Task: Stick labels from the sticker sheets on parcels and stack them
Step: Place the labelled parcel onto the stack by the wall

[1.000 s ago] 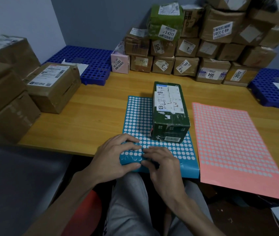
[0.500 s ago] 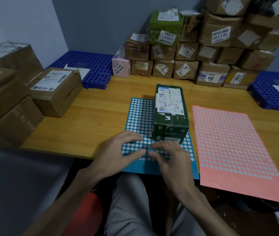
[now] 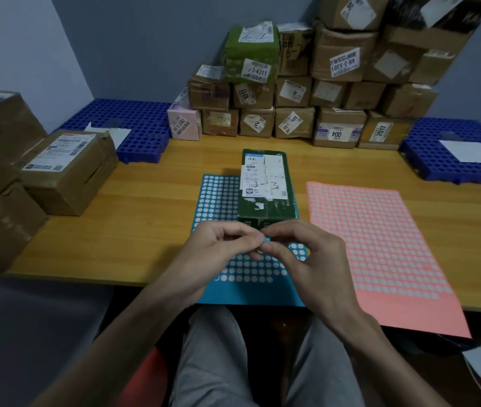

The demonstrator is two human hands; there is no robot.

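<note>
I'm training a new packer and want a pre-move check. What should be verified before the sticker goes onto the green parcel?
1. Sticker in grip: small blue sticker is pinched between the fingertips of the left hand and right hand: ok.
2. Sticker unfolded: too small to see: cannot tell.
3. Target close: dark green cardboard parcel lies flat on the blue sticker sheet, just beyond the hands: ok.
4. Free spot: bare green strip at the parcel's near end, below its white shipping label: ok.
5. Parcel steadied: both hands are busy with the sticker, neither holds it: not ok.
</note>
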